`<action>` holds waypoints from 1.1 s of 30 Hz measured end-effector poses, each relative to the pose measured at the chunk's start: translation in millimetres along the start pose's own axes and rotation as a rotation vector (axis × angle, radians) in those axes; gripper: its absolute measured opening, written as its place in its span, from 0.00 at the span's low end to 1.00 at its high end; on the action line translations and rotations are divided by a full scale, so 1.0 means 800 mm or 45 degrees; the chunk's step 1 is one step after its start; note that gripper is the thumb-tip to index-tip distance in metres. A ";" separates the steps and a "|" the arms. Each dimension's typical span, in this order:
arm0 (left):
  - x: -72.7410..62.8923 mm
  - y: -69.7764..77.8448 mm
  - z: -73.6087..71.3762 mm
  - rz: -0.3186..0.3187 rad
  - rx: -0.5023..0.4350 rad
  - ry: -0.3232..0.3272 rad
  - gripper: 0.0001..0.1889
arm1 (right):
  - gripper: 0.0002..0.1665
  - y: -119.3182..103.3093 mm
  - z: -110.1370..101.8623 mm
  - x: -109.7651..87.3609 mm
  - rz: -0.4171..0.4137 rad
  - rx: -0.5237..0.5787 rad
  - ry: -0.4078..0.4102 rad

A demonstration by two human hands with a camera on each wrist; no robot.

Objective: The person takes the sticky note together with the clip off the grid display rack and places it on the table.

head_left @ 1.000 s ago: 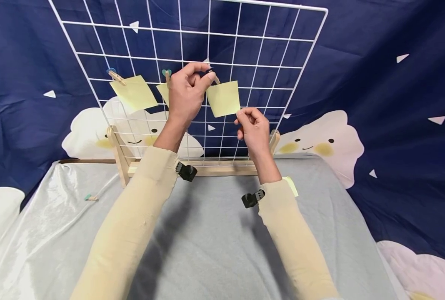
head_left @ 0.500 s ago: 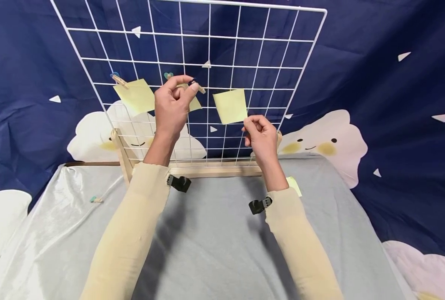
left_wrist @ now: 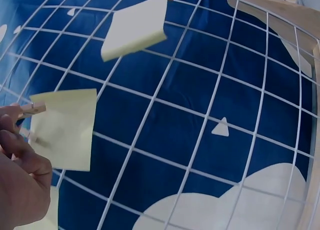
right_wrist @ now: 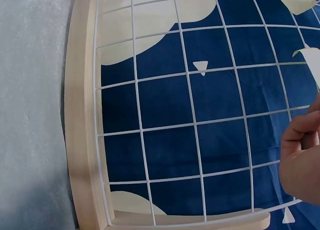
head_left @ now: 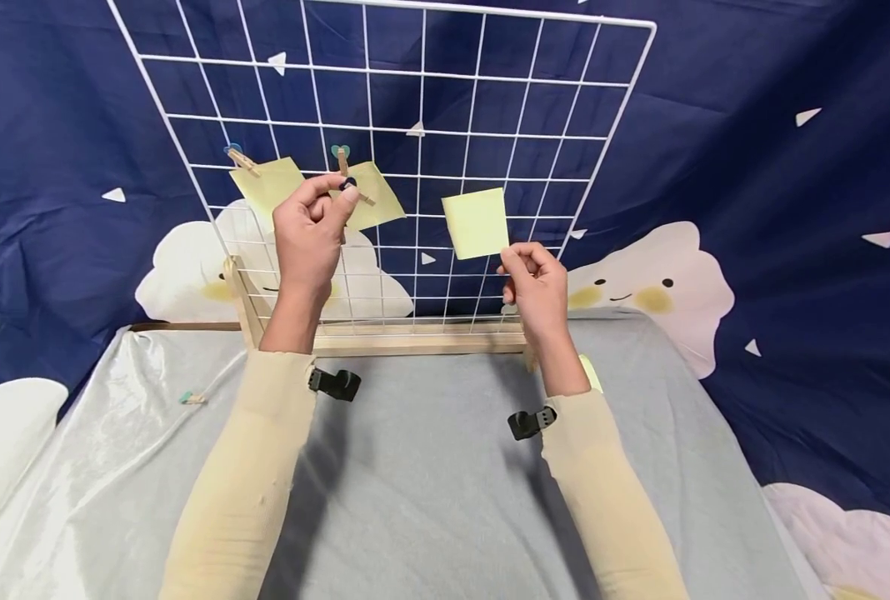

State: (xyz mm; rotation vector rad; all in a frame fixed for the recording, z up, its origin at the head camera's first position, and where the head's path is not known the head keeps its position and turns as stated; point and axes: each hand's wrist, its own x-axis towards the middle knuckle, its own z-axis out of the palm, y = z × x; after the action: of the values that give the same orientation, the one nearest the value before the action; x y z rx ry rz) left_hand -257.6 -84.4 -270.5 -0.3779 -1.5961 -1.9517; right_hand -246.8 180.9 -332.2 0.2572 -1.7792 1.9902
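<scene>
My left hand (head_left: pixel 312 229) pinches a small wooden clothespin (head_left: pixel 366 200) with a dark blue decoration, its free end pointing right. Behind it, a yellow sticky note (head_left: pixel 377 193) hangs on the white wire grid (head_left: pixel 421 100) from a clothespin (head_left: pixel 342 160) with a green heart. Another sticky note (head_left: pixel 271 185) hangs further left from a clothespin (head_left: pixel 242 158) with a blue heart. Between thumb and fingers, my right hand (head_left: pixel 541 287) holds a third sticky note (head_left: pixel 478 223) by its lower right corner, in front of the grid. In the left wrist view this note (left_wrist: pixel 135 27) curls at one edge.
The grid stands in a wooden base (head_left: pixel 415 340) on a grey cloth-covered table (head_left: pixel 430 467). One more clothespin (head_left: pixel 193 399) lies on the cloth at left. Yellow paper (head_left: pixel 590 372) shows beyond my right wrist. A dark blue curtain (head_left: pixel 790 250) with clouds hangs behind.
My left hand has moved left and down with its clothespin, away from the right-hand note's top corner. My right hand has shifted slightly right and down, carrying the note.
</scene>
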 end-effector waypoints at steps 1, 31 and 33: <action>-0.001 -0.001 -0.003 -0.002 0.008 0.005 0.09 | 0.05 0.000 -0.001 0.000 0.005 0.018 0.003; -0.037 -0.020 -0.098 -0.229 -0.173 0.319 0.04 | 0.08 0.002 -0.037 -0.025 0.040 0.022 0.066; -0.040 -0.021 -0.104 -0.246 -0.183 0.337 0.03 | 0.08 0.004 -0.040 -0.027 0.051 0.024 0.066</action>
State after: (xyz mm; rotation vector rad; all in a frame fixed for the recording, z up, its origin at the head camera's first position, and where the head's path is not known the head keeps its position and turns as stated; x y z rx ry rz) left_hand -230.8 -154.1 -321.9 -0.0171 -1.3690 -2.1659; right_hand -223.9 207.3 -348.8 0.1761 -1.7470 2.0236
